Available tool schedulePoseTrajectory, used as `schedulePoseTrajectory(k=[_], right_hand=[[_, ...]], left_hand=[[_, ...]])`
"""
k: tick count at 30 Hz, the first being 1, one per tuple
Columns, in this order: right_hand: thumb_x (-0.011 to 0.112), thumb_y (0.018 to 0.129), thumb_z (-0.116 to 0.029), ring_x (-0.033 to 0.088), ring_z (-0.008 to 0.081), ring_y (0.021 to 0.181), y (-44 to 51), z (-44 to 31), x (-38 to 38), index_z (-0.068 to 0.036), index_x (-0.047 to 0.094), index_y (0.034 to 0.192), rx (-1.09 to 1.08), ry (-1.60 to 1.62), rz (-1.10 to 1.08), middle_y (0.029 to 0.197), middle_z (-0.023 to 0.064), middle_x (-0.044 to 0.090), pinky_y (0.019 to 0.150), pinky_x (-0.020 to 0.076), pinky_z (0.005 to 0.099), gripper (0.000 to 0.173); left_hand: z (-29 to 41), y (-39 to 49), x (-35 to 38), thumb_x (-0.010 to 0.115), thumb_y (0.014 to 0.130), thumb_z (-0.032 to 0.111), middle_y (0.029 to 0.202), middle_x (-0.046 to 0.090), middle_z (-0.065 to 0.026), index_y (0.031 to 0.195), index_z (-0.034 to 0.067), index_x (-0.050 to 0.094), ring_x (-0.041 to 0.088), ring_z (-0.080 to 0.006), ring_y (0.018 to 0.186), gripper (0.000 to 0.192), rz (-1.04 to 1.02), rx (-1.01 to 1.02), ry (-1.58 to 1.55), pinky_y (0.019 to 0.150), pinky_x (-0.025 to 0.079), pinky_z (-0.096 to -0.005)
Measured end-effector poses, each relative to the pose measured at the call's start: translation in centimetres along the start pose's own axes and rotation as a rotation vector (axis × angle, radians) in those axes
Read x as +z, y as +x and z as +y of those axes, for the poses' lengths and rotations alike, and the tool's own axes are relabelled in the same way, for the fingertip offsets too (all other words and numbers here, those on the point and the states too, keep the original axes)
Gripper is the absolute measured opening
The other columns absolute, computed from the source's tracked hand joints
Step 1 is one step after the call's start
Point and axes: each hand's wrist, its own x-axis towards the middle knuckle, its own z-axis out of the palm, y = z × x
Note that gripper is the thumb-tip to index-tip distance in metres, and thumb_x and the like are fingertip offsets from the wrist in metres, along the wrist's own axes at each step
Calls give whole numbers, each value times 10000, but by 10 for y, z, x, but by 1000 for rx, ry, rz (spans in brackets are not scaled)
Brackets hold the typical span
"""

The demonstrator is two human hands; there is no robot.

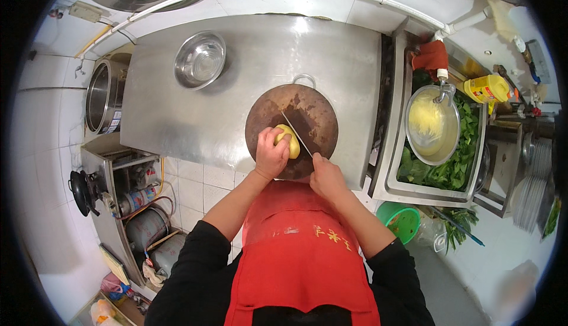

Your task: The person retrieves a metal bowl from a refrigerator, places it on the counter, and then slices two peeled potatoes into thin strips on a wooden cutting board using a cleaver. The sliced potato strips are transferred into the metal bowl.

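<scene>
A round wooden chopping board [319, 117] lies near the front edge of the stainless steel table [151, 117]. On it my left hand [271, 150] grips a peeled potato [293, 145], fingers over its left side and top. My right hand [327, 174] is closed around the handle of a kitchen knife [296, 133]. The blade, seen nearly edge-on, runs along the right side of the potato; whether it touches cannot be told. The handle is hidden in my hand.
A steel bowl [200, 60] stands at the table's back left. To the right, a sink [390, 166] holds leafy greens [443, 173], with a bowl of pale yellow shreds [432, 124] under the tap. Below stands a green bucket [415, 227]. A steel pot [100, 99] is at the left.
</scene>
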Motion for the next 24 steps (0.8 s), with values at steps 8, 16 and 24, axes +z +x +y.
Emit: schedulePoseTrajectory(k=[8,16,24], right_hand=[[584,883,-44,683,468,818,5,-10,2,-8,472,1054,117,-20,-68,941,248,666,729,559,561,208],[595,851,-34,709,359,701,-1,-16,-17,-13,513,1047,-9,-106,4,953,191,686,621,589,474,214],[653,803,-72,723,271,730,-36,-39,-46,12,544,1137,9,-146,-18,1011,147,696,607,592,397,361]], left_hand=[[-20,-9,32,615,838,164,1190,490,-155,1066,84,726,469,-398,1144,266,106,-18,-156,1026,389,-518],[-28,-17,42,556,888,310,1178,488,-166,1042,65,731,467,-389,1118,338,143,-9,-210,999,383,-514],[-31,-22,45,533,930,340,1174,477,-187,927,36,683,459,-397,1115,339,127,-44,-209,984,371,-517]])
